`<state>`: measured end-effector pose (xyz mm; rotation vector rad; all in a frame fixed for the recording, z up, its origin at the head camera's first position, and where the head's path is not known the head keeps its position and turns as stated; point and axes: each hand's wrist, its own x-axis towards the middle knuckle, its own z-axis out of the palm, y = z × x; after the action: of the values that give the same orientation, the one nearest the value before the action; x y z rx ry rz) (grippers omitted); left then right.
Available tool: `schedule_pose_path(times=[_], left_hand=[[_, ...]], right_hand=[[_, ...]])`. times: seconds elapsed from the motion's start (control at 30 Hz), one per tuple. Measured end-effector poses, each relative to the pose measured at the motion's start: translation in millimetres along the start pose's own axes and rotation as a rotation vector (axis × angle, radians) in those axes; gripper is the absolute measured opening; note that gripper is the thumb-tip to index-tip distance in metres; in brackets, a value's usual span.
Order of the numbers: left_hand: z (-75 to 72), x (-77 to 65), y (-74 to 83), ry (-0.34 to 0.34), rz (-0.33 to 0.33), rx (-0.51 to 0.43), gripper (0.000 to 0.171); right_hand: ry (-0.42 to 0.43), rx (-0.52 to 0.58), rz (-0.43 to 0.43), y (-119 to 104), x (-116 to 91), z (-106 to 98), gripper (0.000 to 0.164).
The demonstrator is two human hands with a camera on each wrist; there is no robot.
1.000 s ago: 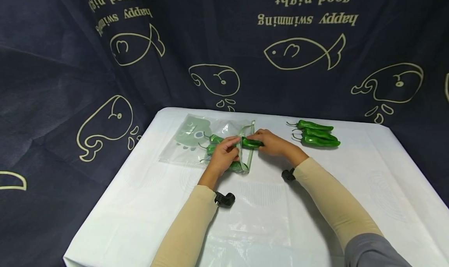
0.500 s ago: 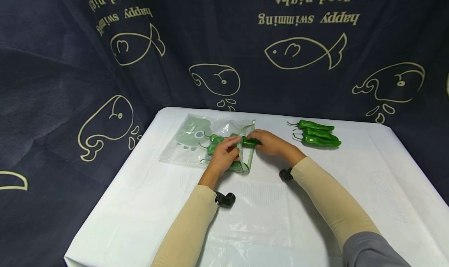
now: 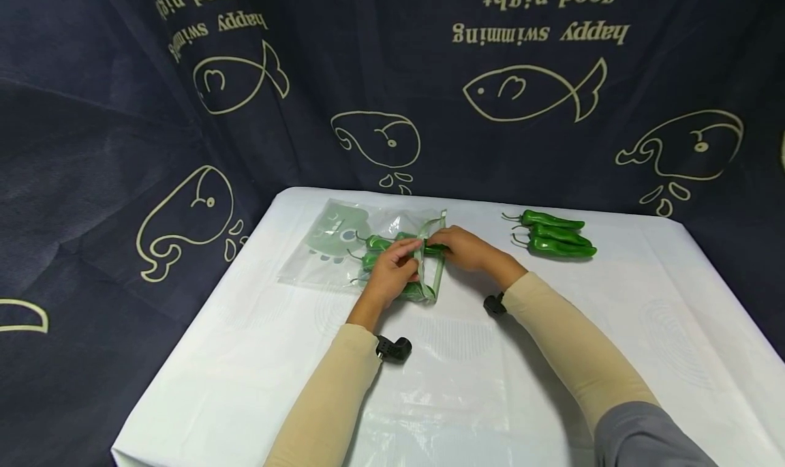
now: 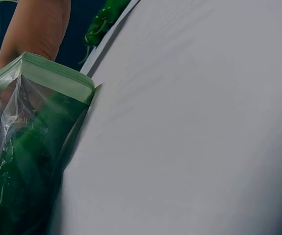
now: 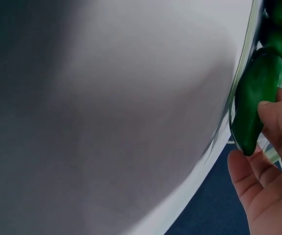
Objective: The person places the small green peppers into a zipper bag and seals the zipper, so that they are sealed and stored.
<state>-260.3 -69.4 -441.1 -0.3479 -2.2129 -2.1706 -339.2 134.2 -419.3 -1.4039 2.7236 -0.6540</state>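
Note:
A clear zip bag (image 3: 294, 269) with a green printed animal lies flat on the table, its mouth facing right. Several green peppers (image 3: 369, 261) rest inside, stems to the left. My left hand (image 3: 388, 273) grips the upper lip of the mouth; the green zip edge (image 4: 57, 78) stands parted in the left wrist view. In my right hand (image 3: 469, 250) is another green pepper (image 5: 256, 90), pinched near its tip between thumb and fingers. Most of this pepper lies within the bag's mouth, beside the other peppers.
Three more green peppers (image 3: 555, 235) lie side by side at the back right of the white-covered table (image 3: 245, 385). A dark blue curtain (image 3: 429, 167) with fish drawings hangs behind and to the left.
My right hand has moved left, pushing its pepper deeper into the bag's mouth, so less of it shows outside. The left hand and the three loose peppers stay in place.

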Motion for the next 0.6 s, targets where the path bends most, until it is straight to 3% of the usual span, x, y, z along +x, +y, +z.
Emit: schedule_pose_path(times=[0.33,0.6], left_hand=[[0.2,-0.5,-0.2,0.005,-0.008,0.012,0.043],[1.0,-1.2,-0.2,0.005,0.008,0.007,0.042]], right_hand=[[0.017,0.020,0.083,-0.8,-4.5,-3.1,0.033],[0.006,-0.029,0.158,4.7,-13.8,-12.4,0.033]])
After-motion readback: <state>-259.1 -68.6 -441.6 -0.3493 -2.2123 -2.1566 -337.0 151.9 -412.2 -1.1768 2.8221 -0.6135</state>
